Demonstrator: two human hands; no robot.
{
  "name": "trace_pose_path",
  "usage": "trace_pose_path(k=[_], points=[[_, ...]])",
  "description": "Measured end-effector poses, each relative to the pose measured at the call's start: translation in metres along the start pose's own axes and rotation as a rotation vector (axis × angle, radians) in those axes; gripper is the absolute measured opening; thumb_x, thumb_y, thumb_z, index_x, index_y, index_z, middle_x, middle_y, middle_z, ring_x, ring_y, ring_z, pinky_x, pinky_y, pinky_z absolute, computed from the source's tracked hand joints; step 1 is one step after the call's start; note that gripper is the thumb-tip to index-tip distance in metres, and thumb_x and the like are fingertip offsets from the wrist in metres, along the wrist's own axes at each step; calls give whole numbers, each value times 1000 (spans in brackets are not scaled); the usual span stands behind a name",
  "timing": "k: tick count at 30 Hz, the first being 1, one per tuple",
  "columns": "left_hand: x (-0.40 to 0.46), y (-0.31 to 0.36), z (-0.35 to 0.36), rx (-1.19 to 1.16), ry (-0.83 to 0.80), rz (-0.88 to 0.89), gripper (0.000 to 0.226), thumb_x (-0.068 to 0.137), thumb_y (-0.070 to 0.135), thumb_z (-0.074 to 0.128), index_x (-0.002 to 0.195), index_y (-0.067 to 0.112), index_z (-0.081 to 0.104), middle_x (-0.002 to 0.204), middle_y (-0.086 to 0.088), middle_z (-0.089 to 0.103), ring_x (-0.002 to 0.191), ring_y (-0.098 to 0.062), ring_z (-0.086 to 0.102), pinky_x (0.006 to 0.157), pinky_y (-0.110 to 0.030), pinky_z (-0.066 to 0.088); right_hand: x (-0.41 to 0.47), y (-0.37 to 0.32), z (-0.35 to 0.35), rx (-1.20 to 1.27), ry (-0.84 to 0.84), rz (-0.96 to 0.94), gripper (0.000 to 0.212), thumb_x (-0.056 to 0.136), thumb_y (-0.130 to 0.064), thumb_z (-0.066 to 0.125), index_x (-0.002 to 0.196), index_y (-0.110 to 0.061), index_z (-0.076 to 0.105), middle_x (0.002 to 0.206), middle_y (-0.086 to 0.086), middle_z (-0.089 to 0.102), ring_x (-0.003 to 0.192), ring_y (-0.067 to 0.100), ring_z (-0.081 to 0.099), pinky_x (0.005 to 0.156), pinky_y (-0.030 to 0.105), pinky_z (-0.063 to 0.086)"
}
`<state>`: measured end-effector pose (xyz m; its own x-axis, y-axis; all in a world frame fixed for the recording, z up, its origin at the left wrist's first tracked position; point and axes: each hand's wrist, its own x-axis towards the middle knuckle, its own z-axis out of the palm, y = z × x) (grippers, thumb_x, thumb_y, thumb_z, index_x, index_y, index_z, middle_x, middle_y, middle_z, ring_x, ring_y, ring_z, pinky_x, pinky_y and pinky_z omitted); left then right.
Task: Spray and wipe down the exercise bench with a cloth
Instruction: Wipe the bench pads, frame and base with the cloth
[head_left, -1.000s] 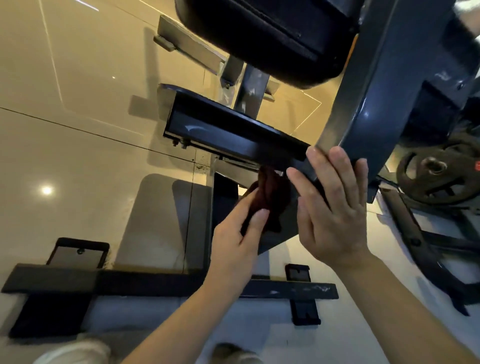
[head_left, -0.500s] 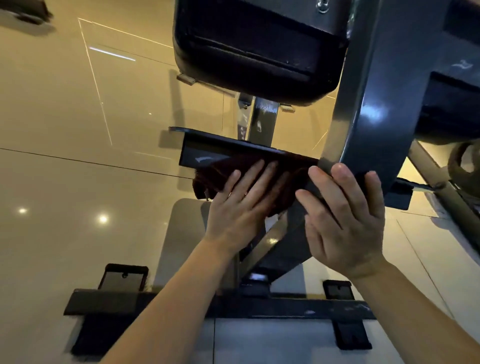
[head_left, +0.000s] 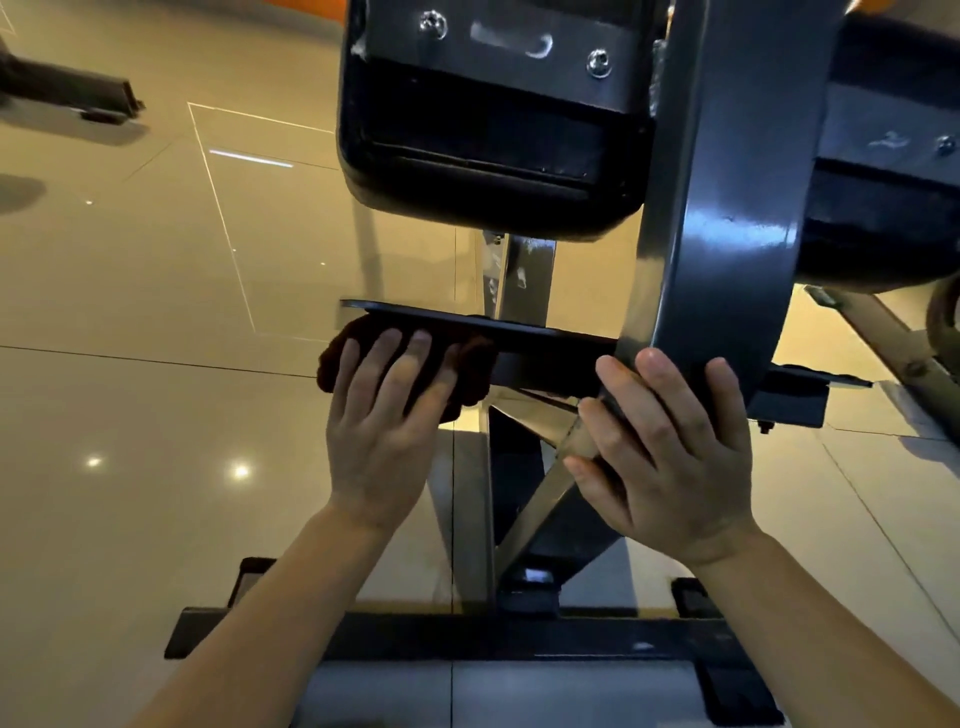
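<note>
Cloth (head_left: 467, 364) under flat left hand (head_left: 382, 436) fingers wipes best pressed along the plate (head_left: 545, 345); right hand (head_left: 670, 457) fingers, straight, brace the frame (head_left: 727, 223).

The left hand (head_left: 382, 431) lies flat with straight fingers on a dark cloth (head_left: 470, 376), pressing it against the front edge of a flat black plate (head_left: 550, 358) on the exercise bench (head_left: 722, 218). The right hand (head_left: 670, 462) rests open against the thick dark upright frame, fingers pointing up. A black padded cushion (head_left: 493, 171) hangs above the plate, over a glossy tiled floor (head_left: 156, 364)
</note>
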<state>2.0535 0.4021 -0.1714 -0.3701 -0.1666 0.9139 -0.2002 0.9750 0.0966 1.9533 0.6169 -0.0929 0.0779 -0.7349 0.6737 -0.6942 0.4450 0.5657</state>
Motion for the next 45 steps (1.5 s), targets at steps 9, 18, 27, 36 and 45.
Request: trace_pose_path(k=[9,18,27,36,45], points=[[20,50,14,-133,-129,294,23,99,13,52,113,12,70,121,-9,67,118,-26,55,112,-43,36,-4,3,2,-13,18,-7,39,91,-41,54,117,-12,57,138,10,45,147,26,19,119,50,11],[8,-36,-18,23,-31,223,39,94,5,63,130,15,54,131,-9,51,120,-29,51,104,-49,43,-2,2,3,-30,20,0,39,93,-43,51,116,-13,56,136,11,44,150,24,7,120,49,6],[16,15,-1,3,0,185,27,93,6,61,118,17,64,121,-7,64,116,-27,54,108,-45,38,-2,1,4,-32,37,0,38,91,-42,52,116,-14,56,135,9,44,143,28,22,118,49,10],[21,57,17,-212,-56,190,19,93,7,58,98,14,75,114,-8,70,114,-27,62,112,-41,36,-3,1,4,-20,49,-5,37,90,-40,55,115,-13,57,136,9,45,136,27,27,118,49,12],[-10,28,-18,-166,-54,-8,19,100,13,53,118,17,57,119,-8,68,119,-25,55,110,-44,36,-3,2,5,-16,39,13,37,90,-42,55,114,-14,57,136,9,43,139,27,23,118,48,9]])
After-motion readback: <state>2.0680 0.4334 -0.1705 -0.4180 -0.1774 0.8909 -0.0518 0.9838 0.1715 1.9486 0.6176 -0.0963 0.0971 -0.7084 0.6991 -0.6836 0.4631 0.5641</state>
